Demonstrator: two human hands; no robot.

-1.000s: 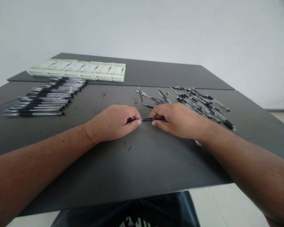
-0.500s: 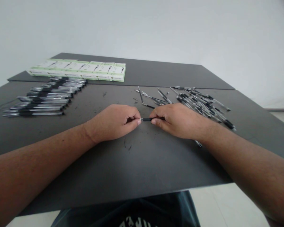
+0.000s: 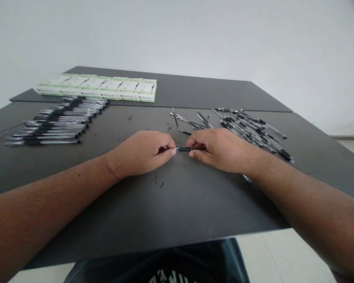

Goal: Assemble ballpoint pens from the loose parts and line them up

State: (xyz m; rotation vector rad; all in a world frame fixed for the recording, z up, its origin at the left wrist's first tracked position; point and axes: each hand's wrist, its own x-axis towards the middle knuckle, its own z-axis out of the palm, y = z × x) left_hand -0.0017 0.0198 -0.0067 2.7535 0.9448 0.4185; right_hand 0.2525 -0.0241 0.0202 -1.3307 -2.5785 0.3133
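A thin black pen [image 3: 183, 149] lies level between my two hands above the middle of the table. My left hand [image 3: 146, 152] pinches its silvery end between thumb and forefinger. On the dark part, my right hand [image 3: 218, 150] is closed with thumb and fingertips; the pen's far end runs under the palm and is partly hidden. Just behind my right hand are loose refills and pen parts [image 3: 191, 124]. A heap of clear pens with black grips [image 3: 253, 133] spreads out beyond that hand, some of it covered by it.
Many similar pens [image 3: 56, 122] lie side by side in a slanting row on the left of the grey table [image 3: 153, 220]. Behind them stands a row of green and white boxes [image 3: 106, 88]. Small dark marks dot the tabletop, and a white wall rises behind.
Almost nothing differs. My right hand has shifted very slightly, and both hands keep their hold on the pen.
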